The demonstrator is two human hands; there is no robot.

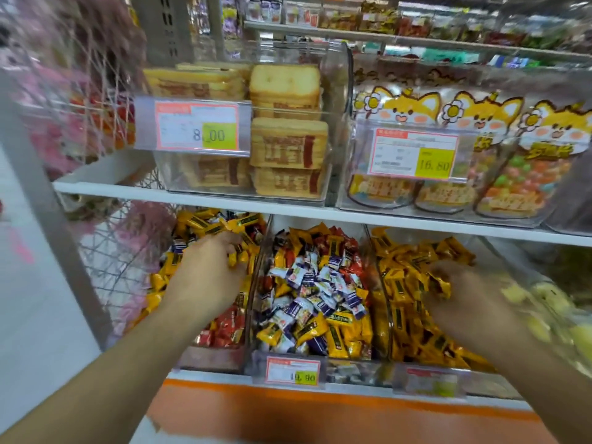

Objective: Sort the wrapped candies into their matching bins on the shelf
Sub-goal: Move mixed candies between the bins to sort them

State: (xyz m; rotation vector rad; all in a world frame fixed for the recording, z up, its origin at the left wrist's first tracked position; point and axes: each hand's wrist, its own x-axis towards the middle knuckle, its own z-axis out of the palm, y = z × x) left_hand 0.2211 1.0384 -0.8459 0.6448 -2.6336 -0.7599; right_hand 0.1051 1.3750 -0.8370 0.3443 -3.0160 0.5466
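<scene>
While both hands (209, 267) (461, 283) grip crinkly yellow wrapped candies (403, 283), clear bins (256, 283) gleam.

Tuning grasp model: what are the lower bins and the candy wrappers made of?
Bins: look like clear rigid plastic, glossy; the candies show through the walls, which hold their shape. Candy wrappers: seem thin plastic or foil film, shiny; crinkled, with glare on folds. Right hand grips a yellow one.

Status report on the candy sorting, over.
Left hand curled in the left bin's candies. Right hand pinching yellow candies over the right bin. Middle bin mixed. Nothing blocking.
</scene>
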